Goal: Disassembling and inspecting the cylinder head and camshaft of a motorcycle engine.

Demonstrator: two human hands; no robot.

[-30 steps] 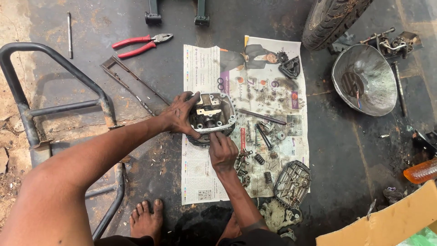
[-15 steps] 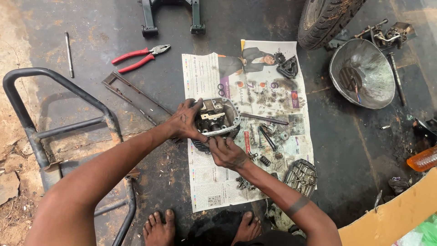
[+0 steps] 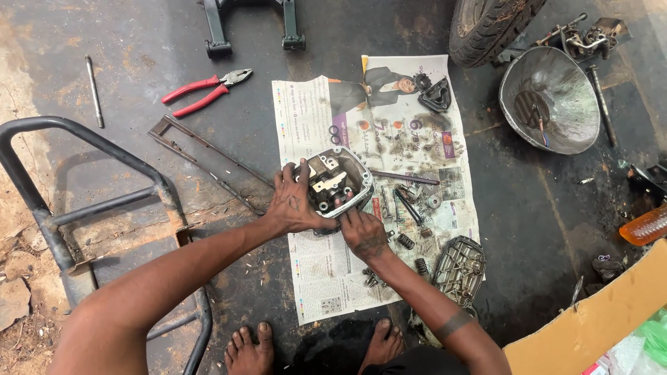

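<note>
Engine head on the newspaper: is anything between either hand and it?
Nothing visible. The left hand grips the engine head on its left side, and the right hand touches its lower edge. Loose bolts lie apart, to the right.

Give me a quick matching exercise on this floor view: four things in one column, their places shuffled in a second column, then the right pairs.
Things:
1. red-handled pliers
2. metal bowl
3. engine head
4. finned metal cover

Places:
A. on the newspaper's lower right corner
B. on the bare floor, upper left of the newspaper
C. gripped by the left hand, right hand at its lower edge
D. beside the tyre, right of the newspaper

Pairs: 1-B, 2-D, 3-C, 4-A
</note>
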